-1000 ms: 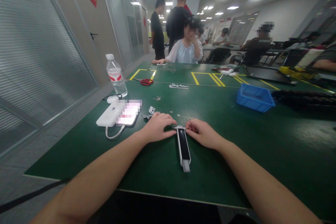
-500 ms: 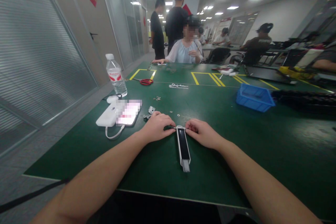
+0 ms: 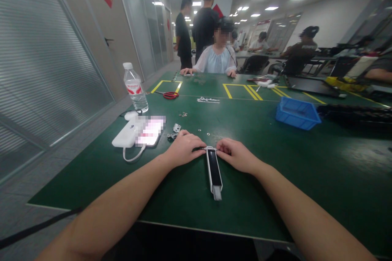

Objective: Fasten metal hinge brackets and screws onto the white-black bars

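A long, narrow white-edged piece with a black face [image 3: 214, 168] lies on the green table, a grey tab [image 3: 217, 193] sticking out of its near end. At its far end, my left hand [image 3: 186, 149] is closed in a pinch on a thin dark, pin-like piece [image 3: 202, 148] that reaches the left corner. My right hand [image 3: 236, 155] is curled, thumb and finger pinched at the right corner; what they grip is too small to make out. Small metal brackets [image 3: 177, 128] lie just beyond my left hand. Two small rings [image 3: 208, 134] lie past the far end.
Left stand a water bottle [image 3: 134, 87], a white power bank [image 3: 127, 132] and a cabled phone [image 3: 152, 130]. Farther off lie several small rings [image 3: 184, 114], red-handled scissors [image 3: 170, 95] and thin metal strips [image 3: 208, 100]. A blue bin [image 3: 297, 113] is right. A person [image 3: 216, 59] sits opposite.
My left fingertips have shifted very slightly right, toward the narrow piece. My right hand looks unmoved. The person opposite has lowered one hand to the table.
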Tool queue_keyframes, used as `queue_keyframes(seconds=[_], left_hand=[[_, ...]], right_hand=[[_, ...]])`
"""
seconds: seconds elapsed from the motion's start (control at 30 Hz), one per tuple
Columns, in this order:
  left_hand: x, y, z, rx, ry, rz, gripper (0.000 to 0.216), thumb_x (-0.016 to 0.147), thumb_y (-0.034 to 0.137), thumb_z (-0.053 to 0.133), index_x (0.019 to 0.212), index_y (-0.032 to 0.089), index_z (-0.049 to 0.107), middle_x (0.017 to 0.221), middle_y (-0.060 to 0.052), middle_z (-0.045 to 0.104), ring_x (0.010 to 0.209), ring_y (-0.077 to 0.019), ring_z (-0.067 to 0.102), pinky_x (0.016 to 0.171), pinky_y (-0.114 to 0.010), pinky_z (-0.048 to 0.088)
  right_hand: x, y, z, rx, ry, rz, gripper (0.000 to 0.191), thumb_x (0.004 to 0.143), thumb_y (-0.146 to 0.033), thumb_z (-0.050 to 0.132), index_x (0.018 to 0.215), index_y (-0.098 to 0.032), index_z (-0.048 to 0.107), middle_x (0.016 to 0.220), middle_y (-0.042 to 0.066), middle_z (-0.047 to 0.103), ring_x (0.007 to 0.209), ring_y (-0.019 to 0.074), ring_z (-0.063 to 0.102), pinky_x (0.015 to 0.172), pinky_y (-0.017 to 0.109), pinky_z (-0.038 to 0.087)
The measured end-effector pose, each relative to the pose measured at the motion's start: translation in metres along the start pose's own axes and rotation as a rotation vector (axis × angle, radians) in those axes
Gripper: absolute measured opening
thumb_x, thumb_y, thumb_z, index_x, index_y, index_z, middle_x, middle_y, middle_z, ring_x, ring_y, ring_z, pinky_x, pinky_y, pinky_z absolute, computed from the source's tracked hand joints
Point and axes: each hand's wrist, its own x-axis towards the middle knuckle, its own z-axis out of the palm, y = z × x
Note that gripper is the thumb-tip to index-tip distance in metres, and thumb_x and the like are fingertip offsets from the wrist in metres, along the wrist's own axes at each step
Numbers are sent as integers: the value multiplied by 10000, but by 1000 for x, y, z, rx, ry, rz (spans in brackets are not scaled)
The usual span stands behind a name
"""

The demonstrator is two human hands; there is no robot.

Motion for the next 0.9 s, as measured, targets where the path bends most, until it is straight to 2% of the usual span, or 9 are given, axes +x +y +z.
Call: queue_keyframes(seconds=[0.27,0.4,0.57,0.73,0.9], left_hand=[[-2,-8,-13,23,-50,-69,490,802,466,609,1209,204,532,1175,-73,631,1091,-241,559,927,-403,295],[-2,-12,-18,46,-58,-124,425,814,317,579,1222,213,523,1090,-52,674,1042,-226,589,968,-433,269],[-2,-18,-13,77,-39,-119,347,814,181,520,1155,233,554,997,-15,712,970,-189,618,949,-410,278],[0,-17,-13,136,-36,-102,283,818,157,513,1082,234,582,910,-2,722,886,-176,633,902,-384,288],[1,-14,-15,196,-49,-71,257,834,174,501,1067,228,595,925,-21,718,865,-175,634,873,-368,297]], right_hand=[[0,-2,-2,19,-13,9,28,825,-166,538,832,-164,565,720,-4,499,641,119,466,599,252,395],[-1,0,-2,24,-15,-2,44,825,-177,536,846,-170,573,731,1,507,648,121,470,604,256,402],[-2,2,-1,35,-14,-4,49,824,-185,538,849,-171,577,733,1,514,649,120,475,606,256,409],[-2,0,-3,27,-12,2,62,826,-181,536,857,-173,589,735,4,523,644,122,479,600,258,410],[-2,0,-3,22,-20,-2,97,830,-180,532,894,-171,604,750,10,531,656,125,488,612,264,421]])
